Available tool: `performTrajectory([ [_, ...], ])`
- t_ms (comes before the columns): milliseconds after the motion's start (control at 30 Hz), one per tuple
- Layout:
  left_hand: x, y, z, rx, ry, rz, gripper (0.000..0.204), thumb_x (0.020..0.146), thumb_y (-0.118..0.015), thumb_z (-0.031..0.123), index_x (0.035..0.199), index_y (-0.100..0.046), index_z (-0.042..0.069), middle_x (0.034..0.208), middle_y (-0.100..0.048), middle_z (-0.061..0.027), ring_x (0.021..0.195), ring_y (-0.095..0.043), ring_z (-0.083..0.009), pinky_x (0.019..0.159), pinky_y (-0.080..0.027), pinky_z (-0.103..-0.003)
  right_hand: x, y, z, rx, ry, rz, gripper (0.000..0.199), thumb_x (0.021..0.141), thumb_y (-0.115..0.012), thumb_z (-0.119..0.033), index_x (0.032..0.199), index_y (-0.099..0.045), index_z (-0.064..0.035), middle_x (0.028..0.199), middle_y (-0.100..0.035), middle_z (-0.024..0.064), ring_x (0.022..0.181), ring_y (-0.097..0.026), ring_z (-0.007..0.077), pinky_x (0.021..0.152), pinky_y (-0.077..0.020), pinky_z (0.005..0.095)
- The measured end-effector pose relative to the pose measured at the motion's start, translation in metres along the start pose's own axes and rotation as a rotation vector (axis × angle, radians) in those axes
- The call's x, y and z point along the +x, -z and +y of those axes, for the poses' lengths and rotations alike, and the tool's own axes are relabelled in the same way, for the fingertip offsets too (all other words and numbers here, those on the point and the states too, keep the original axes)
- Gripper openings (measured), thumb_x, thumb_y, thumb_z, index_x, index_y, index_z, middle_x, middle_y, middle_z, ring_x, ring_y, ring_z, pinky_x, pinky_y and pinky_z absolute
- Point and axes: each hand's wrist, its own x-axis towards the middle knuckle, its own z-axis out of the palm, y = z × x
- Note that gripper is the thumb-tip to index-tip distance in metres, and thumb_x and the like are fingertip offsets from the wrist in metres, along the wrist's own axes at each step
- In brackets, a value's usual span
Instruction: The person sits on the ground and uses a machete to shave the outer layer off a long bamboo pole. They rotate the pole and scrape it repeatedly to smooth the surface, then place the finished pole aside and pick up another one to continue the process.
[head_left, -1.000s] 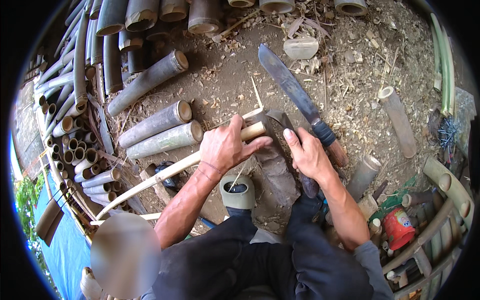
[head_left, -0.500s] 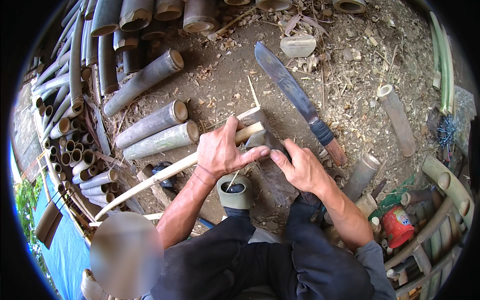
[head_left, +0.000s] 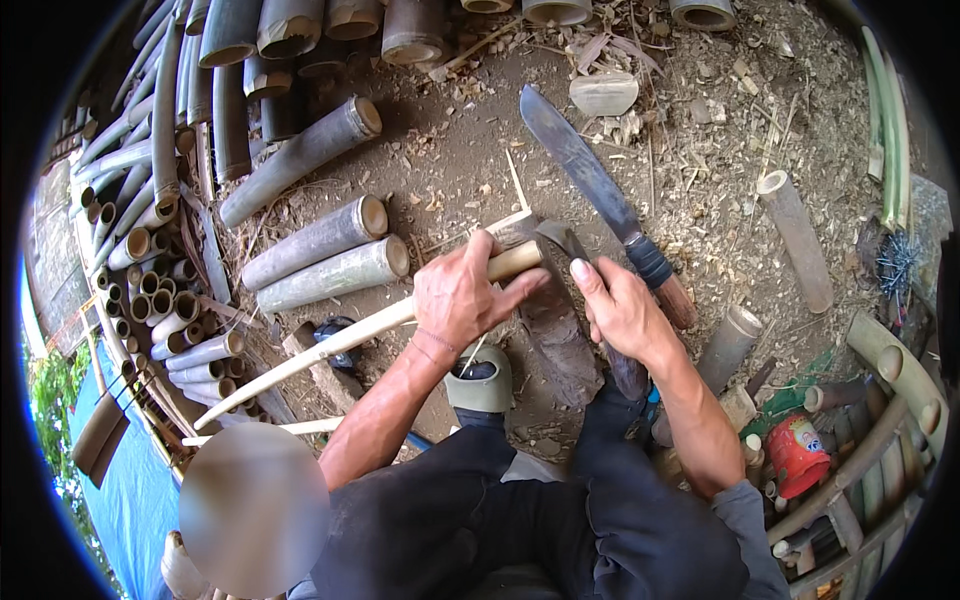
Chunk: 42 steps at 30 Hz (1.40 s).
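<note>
My left hand (head_left: 460, 290) is wrapped round a pale, peeled bamboo pole (head_left: 350, 340) close to its cut end. The pole slants down to the lower left. In my right hand (head_left: 625, 310) is a knife with a short curved blade (head_left: 562, 238) and a long dark handle, which reaches down by my right knee. The blade sits just past the pole's end, and the two hands are apart. Beneath them a dark, rough wood block (head_left: 558, 345) lies on the ground. A large machete (head_left: 585, 165) with a wooden grip lies beyond my right hand.
Cut bamboo lengths (head_left: 325, 245) lie at the left, with stacked bamboo (head_left: 150, 290) behind. Wood chips cover the dirt. A single bamboo piece (head_left: 797, 240) and a red container (head_left: 797, 455) are at the right, near a bamboo rack (head_left: 860, 480). A blue sheet (head_left: 130, 520) hangs lower left.
My right hand and the knife have moved right, away from my left hand. The blade has left the pole's side, and the pole's cut end now shows.
</note>
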Motion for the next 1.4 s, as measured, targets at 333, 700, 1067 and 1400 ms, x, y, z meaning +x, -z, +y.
performTrajectory([
  [333,-0.013,0.009,-0.005,-0.084,-0.056,-0.112,0.071,0.071,-0.078,0.064,0.101,-0.056,0.004,0.079,-0.068,-0.0153,0.071,-0.069,-0.0342,0.064,-0.054,-0.042,-0.012,-0.015,0.025,-0.170,0.296,0.091,0.057,0.100,-0.048,-0.052,0.093,-0.052,0.0044,0.078,-0.061,0.0340,0.083,-0.060,0.0537,0.069,-0.0470,0.0533],
  [700,-0.010,0.006,-0.006,-0.149,-0.022,-0.067,0.071,0.067,-0.078,0.068,0.094,-0.057,0.005,0.075,-0.068,-0.0149,0.067,-0.069,-0.0331,0.059,-0.055,-0.041,-0.012,-0.018,0.021,-0.218,0.297,0.018,0.058,0.099,-0.050,-0.053,0.095,-0.052,0.0044,0.074,-0.060,0.0335,0.081,-0.061,0.0539,0.065,-0.0471,0.0539],
  [1067,-0.014,-0.001,-0.001,-0.075,-0.055,0.059,0.047,0.077,-0.080,0.045,0.090,-0.056,0.007,0.071,-0.065,-0.0119,0.066,-0.067,-0.0328,0.058,-0.052,-0.040,-0.004,-0.007,0.019,0.034,0.039,-0.019,0.072,0.098,-0.041,-0.064,0.089,-0.053,0.0067,0.072,-0.061,0.0314,0.074,-0.063,0.0495,0.066,-0.0489,0.0510],
  [1400,-0.011,0.016,-0.010,-0.055,-0.020,-0.282,0.041,0.086,-0.071,0.041,0.103,-0.055,0.008,0.083,-0.067,-0.0157,0.076,-0.067,-0.0379,0.063,-0.053,-0.047,-0.013,-0.018,0.031,-0.181,0.184,0.041,0.060,0.099,-0.047,-0.054,0.091,-0.050,0.0045,0.074,-0.060,0.0332,0.080,-0.061,0.0538,0.068,-0.0472,0.0540],
])
